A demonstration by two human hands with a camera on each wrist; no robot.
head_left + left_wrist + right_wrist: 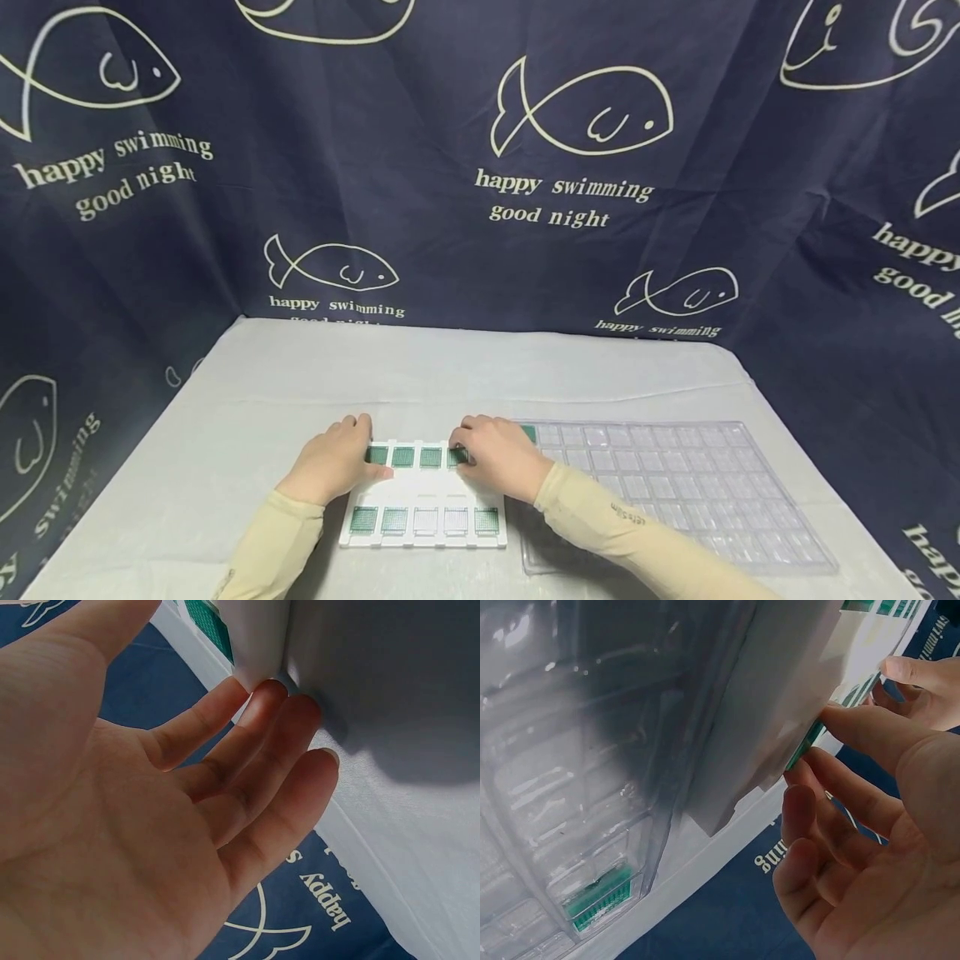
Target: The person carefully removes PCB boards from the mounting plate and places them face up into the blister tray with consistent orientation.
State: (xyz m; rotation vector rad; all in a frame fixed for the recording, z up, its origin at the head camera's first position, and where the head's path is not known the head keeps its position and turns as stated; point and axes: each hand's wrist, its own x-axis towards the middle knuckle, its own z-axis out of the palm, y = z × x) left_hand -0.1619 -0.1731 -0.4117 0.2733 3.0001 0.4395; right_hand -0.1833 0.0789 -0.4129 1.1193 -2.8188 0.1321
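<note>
A white slotted tray [420, 485] lies in front of me, with small green perforated boards [402, 456] along its far and near rows. My left hand [335, 458] grips the tray's far left corner, thumb over the top. In the left wrist view, its fingertips [262, 694] rest against the tray's outer wall. At the far right of the tray, my right hand [498, 454] pinches a green perforated board [804, 748] between thumb and index finger, covering part of that row. Two near-row slots [441, 522] look pale, between green ones.
To the right stands a clear plastic compartment tray [660, 460], close beside the white one. One green board [604, 896] sits in its far left compartment. My right forearm passes over its near left part. A dark fish-print cloth [450, 167] hangs behind the white-covered table [420, 362].
</note>
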